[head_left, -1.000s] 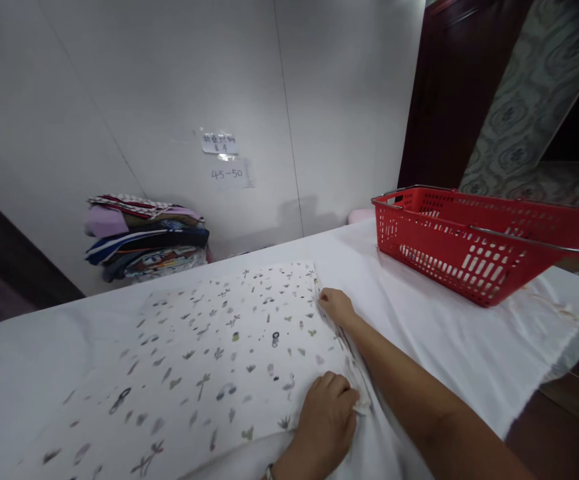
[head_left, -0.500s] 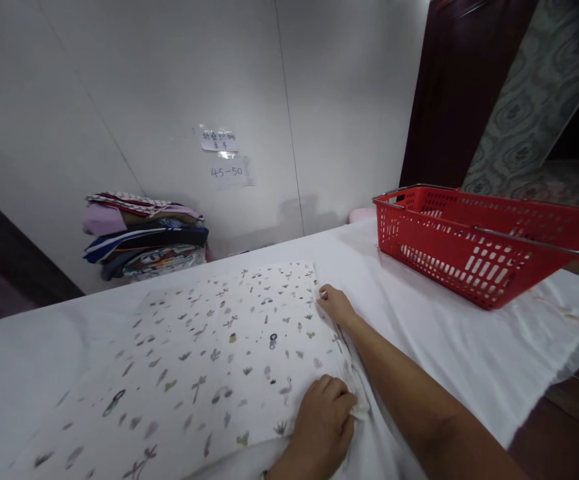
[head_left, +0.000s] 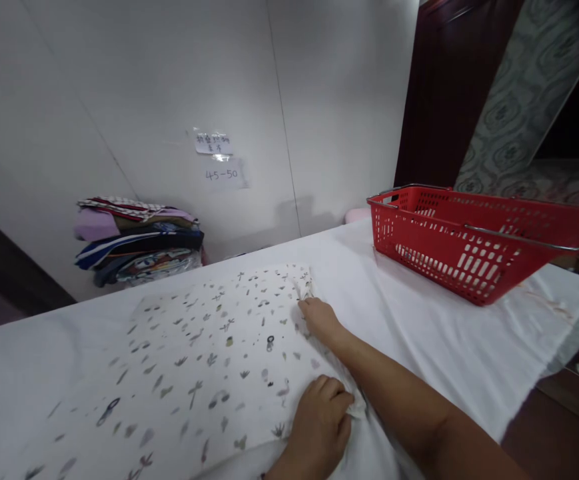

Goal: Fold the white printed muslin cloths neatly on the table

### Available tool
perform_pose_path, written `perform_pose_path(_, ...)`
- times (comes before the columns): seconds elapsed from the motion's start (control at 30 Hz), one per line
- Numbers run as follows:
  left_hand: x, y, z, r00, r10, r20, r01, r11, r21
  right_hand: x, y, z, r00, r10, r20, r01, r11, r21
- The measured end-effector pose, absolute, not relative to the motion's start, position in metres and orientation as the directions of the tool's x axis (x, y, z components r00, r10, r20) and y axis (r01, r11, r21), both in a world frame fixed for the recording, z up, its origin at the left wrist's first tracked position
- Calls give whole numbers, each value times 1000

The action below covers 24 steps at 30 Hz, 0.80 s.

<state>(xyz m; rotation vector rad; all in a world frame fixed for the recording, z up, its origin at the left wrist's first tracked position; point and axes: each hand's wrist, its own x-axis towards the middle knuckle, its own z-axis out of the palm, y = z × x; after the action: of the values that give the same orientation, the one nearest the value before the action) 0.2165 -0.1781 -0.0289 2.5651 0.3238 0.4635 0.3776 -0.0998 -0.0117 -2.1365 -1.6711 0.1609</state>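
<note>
A white cloth with small printed figures (head_left: 204,347) lies flat on the white-covered table (head_left: 419,333). My left hand (head_left: 319,420) is closed, pinching the cloth's near right corner. My right hand (head_left: 319,319) rests on the cloth's right edge farther away, just below its far right corner. Its fingers are curled onto the fabric, which bunches a little there. My right forearm crosses the table from the lower right.
A red plastic basket with metal handles (head_left: 469,240) stands on the table at the right. A stack of folded clothes (head_left: 136,237) sits against the white wall at the left. Two paper notes (head_left: 219,160) are taped to the wall. The table edge drops off at the right.
My right hand has slid left and inward along the cloth's right edge, pulling the fabric so that it puckers near the far corner. My left hand keeps its hold on the near corner.
</note>
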Motion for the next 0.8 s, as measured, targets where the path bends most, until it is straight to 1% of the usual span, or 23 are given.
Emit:
perform_pose_path(0.1, 216, -177, -29, 913, 308, 268, 132, -845, 518, 378, -98, -13, 272, 949, 161, 892, -185, -413)
perform_pose_path(0.2, 216, -177, -29, 914, 309, 265, 139, -849, 511, 389, -97, -15, 311, 934, 174, 859, -198, -473)
perform_pose_path(0.27, 216, -177, -29, 913, 314, 262, 147, -850, 506, 402, -96, -17, 378, 910, 173, 819, -241, -521)
perform_pose_path(0.37, 216, -178, -28, 913, 312, 262, 147, -853, 501, 423, -93, -21, 485, 865, 131, 744, -330, -581)
perform_pose_path(0.47, 216, -179, -28, 911, 308, 276, 139, -857, 496, 437, -90, -25, 530, 845, 79, 697, -381, -608)
perform_pose_path(0.57, 216, -178, -27, 911, 306, 275, 138, -857, 497, 439, -90, -24, 530, 847, 47, 694, -401, -598)
perform_pose_path(0.63, 216, -177, -27, 913, 309, 267, 142, -853, 502, 434, -93, -20, 516, 855, 50, 714, -396, -577)
perform_pose_path(0.73, 217, -177, -27, 912, 313, 263, 145, -850, 507, 415, -98, -13, 458, 883, 102, 782, -346, -519)
perform_pose_path(0.8, 217, -178, -26, 912, 315, 263, 145, -847, 512, 397, -101, -10, 381, 915, 133, 839, -282, -465)
